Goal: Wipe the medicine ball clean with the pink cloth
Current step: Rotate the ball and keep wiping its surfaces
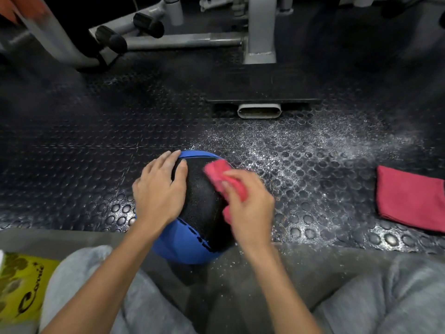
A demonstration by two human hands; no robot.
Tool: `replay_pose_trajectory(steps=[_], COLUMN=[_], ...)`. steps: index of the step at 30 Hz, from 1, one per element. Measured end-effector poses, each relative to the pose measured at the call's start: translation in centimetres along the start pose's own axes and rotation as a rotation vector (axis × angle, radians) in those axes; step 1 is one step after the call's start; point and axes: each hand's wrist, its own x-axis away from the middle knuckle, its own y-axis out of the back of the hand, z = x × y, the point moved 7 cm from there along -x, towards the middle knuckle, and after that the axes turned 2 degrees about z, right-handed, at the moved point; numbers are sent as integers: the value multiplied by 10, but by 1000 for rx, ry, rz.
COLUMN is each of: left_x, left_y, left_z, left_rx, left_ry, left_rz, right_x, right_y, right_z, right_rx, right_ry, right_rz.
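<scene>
A black and blue medicine ball (pixel 201 213) sits on the studded rubber floor just in front of my knees. My left hand (pixel 160 189) rests flat on its upper left side, fingers spread and fairly straight. My right hand (pixel 249 201) grips a bunched pink cloth (pixel 220 175) and presses it against the ball's upper right side; the hand looks blurred. Part of the cloth shows below the hand as well.
A second, folded red-pink cloth (pixel 409 197) lies on the floor at the right. White specks cover the black rubber mat (pixel 289 145) beyond the ball. A grey gym machine frame (pixel 261 30) and its foot plate stand ahead. A yellow package (pixel 21 285) lies at lower left.
</scene>
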Motion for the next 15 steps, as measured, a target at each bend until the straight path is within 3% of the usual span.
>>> replay_pose_trajectory(steps=[2, 4, 8, 10, 12, 15], left_x=[3, 6, 7, 8, 4, 2], left_y=[2, 5, 8, 6, 3, 2], left_z=[5, 11, 15, 11, 6, 6], left_rx=[30, 73, 122, 100, 87, 66], left_ry=[-2, 3, 7, -2, -25, -39], left_rz=[0, -7, -20, -4, 6, 26], right_x=[4, 3, 10, 14, 7, 2], right_y=[-19, -20, 3, 13, 15, -11], right_z=[27, 15, -64, -79, -55, 16], right_rx=[97, 29, -247, -169, -111, 40], right_ry=[249, 230, -411, -536, -368, 114], right_rz=[73, 102, 16, -15, -44, 53])
